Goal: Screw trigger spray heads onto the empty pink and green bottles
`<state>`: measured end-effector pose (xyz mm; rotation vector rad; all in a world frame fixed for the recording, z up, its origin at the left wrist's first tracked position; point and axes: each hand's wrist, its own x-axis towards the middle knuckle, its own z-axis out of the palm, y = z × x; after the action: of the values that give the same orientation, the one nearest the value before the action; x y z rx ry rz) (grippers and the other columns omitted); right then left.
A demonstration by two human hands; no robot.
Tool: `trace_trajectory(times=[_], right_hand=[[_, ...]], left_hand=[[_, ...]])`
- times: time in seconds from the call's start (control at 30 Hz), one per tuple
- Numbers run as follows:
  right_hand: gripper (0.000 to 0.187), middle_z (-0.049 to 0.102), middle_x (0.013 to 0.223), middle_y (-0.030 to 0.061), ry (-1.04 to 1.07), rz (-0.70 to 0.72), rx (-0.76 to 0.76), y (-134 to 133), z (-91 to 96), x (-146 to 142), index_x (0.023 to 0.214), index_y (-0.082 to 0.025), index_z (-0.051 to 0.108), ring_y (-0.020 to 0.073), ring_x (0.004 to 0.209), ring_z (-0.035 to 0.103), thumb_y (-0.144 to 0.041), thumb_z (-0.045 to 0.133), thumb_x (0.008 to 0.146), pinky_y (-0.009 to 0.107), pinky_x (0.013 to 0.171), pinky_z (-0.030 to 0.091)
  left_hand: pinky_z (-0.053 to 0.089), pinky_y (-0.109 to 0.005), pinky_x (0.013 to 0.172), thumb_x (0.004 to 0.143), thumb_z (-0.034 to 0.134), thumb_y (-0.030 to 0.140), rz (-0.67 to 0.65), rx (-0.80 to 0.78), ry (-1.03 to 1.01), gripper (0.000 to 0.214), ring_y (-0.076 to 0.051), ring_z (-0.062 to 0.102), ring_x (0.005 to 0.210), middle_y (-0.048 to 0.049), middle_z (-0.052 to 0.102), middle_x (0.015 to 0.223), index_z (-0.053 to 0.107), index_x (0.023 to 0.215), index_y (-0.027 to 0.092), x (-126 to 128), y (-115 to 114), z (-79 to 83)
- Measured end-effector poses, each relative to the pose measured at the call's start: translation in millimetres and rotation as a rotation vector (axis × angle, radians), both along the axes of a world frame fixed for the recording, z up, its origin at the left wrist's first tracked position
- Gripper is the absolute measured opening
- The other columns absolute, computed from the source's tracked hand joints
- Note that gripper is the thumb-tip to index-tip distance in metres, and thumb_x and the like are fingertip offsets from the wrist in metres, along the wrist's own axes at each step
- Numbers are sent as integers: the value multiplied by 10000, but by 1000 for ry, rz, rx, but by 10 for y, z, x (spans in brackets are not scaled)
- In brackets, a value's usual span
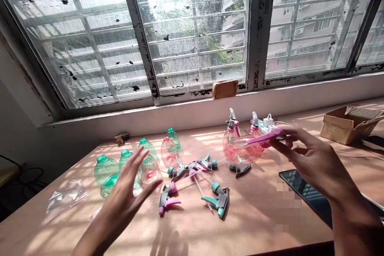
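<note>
My left hand (124, 192) hovers open over the table, thumb and fingers apart, holding nothing; green and pink bottles stand just behind it. My right hand (312, 160) pinches a slim pink object (264, 139) with a clear, blurred front end, whose kind I cannot make out. Behind that object stand two pink spray bottles (230, 150) with trigger heads fitted, partly covered by it. Between my hands lie several loose spray trigger heads, among them a grey and pink one (168, 199) and a grey and teal one (220, 200), with thin dip tubes.
Capless bottles, such as a green one (105, 170) and a pink one (169, 152), stand at the left. A crumpled clear plastic bag (67, 198) lies near them. At the right are a dark tablet (303, 190), a power strip (265, 123) and an open cardboard box (336, 128).
</note>
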<state>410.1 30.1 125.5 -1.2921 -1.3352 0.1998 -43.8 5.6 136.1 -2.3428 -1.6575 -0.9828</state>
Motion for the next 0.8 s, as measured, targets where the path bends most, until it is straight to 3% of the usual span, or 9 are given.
trace_trajectory(times=[0.1, 0.17, 0.23, 0.37, 0.53, 0.63, 0.8], right_hand=[[454, 728, 1141, 133, -191, -106, 54, 110, -34, 238, 1177, -239, 783, 280, 915, 673, -630, 667, 979, 350, 649, 537], [379, 729, 1258, 179, -316, -214, 44, 181, -64, 334, 1256, -201, 760, 314, 988, 708, -471, 601, 1043, 399, 740, 545], [377, 723, 1301, 220, -400, -309, 11, 257, -104, 379, 1314, -150, 744, 359, 1060, 724, -341, 545, 1058, 444, 839, 534], [434, 700, 1372, 270, -451, -304, -49, 443, -219, 383, 1360, -85, 719, 407, 1217, 697, -202, 446, 1044, 470, 992, 510], [457, 696, 1420, 256, -477, -284, -126, 658, -358, 384, 1389, -133, 696, 409, 1306, 668, -162, 415, 1030, 479, 1043, 503], [487, 659, 1477, 274, -475, -276, -165, 677, -378, 355, 1466, -114, 638, 422, 1320, 661, -198, 393, 1053, 481, 1030, 505], [545, 587, 1550, 315, -479, -285, -237, 636, -399, 288, 1579, -124, 527, 451, 1229, 710, -350, 381, 1105, 509, 901, 533]], left_hand=[[174, -828, 1272, 955, 601, 737, 343, 47, -115, 826, -556, 103, 1673, -166, 124, 1842, 421, 1627, 291, -417, 134, -20], [111, -852, 1258, 924, 594, 781, 470, 101, -181, 871, -612, 41, 1654, -196, 53, 1841, 471, 1578, 219, -577, 225, -31], [110, -788, 1295, 936, 552, 766, 459, 78, -190, 878, -571, 86, 1664, -236, 144, 1820, 463, 1566, 160, -618, 316, -39], [301, -621, 1316, 946, 469, 716, 393, -158, -171, 922, -442, 317, 1647, -269, 388, 1740, 376, 1623, 98, -436, 504, -124], [351, -693, 1247, 879, 545, 678, 482, -377, -146, 1058, -543, 386, 1590, -394, 435, 1668, 308, 1631, -28, -203, 671, -355], [376, -664, 1225, 930, 491, 668, 531, -381, -124, 989, -542, 409, 1576, -376, 469, 1655, 309, 1629, -7, -174, 692, -413], [476, -592, 1153, 922, 528, 682, 525, -337, -164, 820, -494, 567, 1465, -313, 608, 1548, 509, 1492, 94, -179, 654, -359]])
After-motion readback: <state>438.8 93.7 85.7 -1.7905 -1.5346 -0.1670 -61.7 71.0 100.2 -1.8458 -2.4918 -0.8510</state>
